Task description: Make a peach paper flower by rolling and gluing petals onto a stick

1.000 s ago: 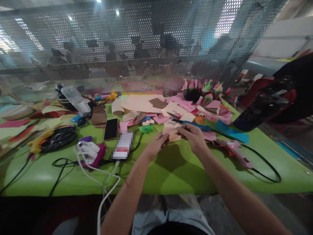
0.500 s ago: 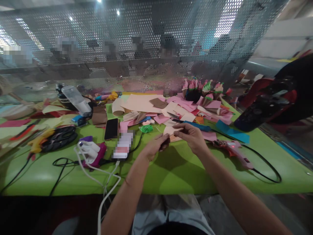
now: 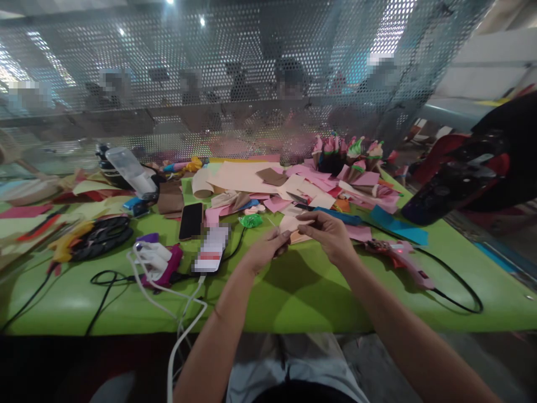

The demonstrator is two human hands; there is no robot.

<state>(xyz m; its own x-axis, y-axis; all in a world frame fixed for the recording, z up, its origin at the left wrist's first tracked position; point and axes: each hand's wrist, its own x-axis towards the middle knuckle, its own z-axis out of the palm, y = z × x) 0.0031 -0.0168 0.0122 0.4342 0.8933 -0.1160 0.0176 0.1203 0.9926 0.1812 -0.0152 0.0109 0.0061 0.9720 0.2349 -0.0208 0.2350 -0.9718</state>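
Near the middle of the green table, my left hand pinches the left side of a small pale peach piece. The thumb and fingers of my right hand close on its right edge. An orange-toned sheet lies just below the piece, partly hidden between my hands. Behind my hands are scissors with dark blades on pale sheets. A green wrapped bundle sits left of the piece. To the right of my right hand lies a pink glue gun with a red light.
On the left are a black phone, a second phone on a white cable, a magenta power strip and a yellow glue gun. Paper cones stand at the back right. A dark bottle is at the right edge.
The fingers of my left hand have shifted slightly around the peach piece. My right hand keeps nearly the same place.
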